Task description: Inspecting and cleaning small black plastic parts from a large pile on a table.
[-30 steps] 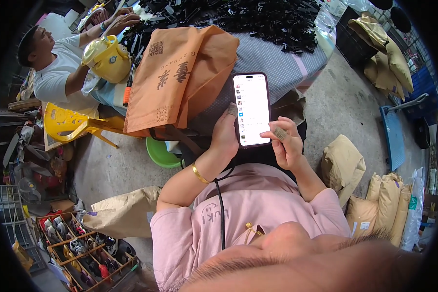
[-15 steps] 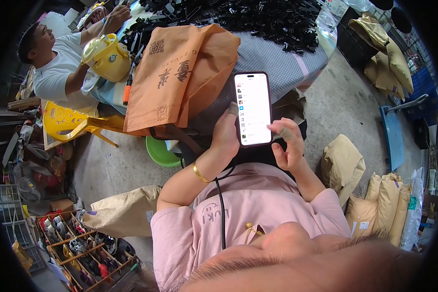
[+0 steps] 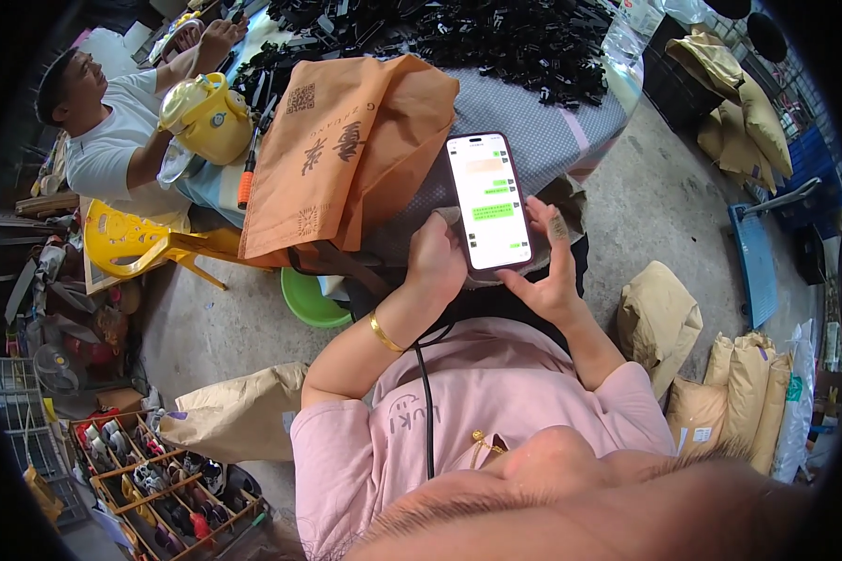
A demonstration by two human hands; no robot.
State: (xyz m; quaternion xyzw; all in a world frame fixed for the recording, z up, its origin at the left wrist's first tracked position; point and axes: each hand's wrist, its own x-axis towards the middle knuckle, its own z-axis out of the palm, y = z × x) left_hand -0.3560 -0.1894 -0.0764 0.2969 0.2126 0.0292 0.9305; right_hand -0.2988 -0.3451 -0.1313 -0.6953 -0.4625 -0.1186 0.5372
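Note:
A smartphone [image 3: 488, 201] with a lit white screen is held upright over my lap, at the middle of the view. Green and pale message bubbles fill its screen. My left hand [image 3: 437, 260] is closed on the phone's left side, the bracelet on that wrist showing. At the phone's lower right, my right hand [image 3: 554, 280] steadies it too, with the thumb by the bottom corner and the fingers along the right edge. One finger of the right hand has a wrapping on it. Just beyond the left hand, an orange cloth bag [image 3: 332, 159] lies over the table edge.
Small black parts [image 3: 524, 47] are heaped on the table [image 3: 524, 117]. At the far left another person [image 3: 112, 140] sits near a yellow pot-shaped container [image 3: 210, 117] and a yellow chair [image 3: 117, 238]. Below are a green basin [image 3: 313, 301], paper sacks [image 3: 660, 318] and a shoe rack [image 3: 159, 481].
The phone's screen has switched from a list to message bubbles. My right hand has come in from beside the screen to the phone's edge. The phone has shifted slightly up.

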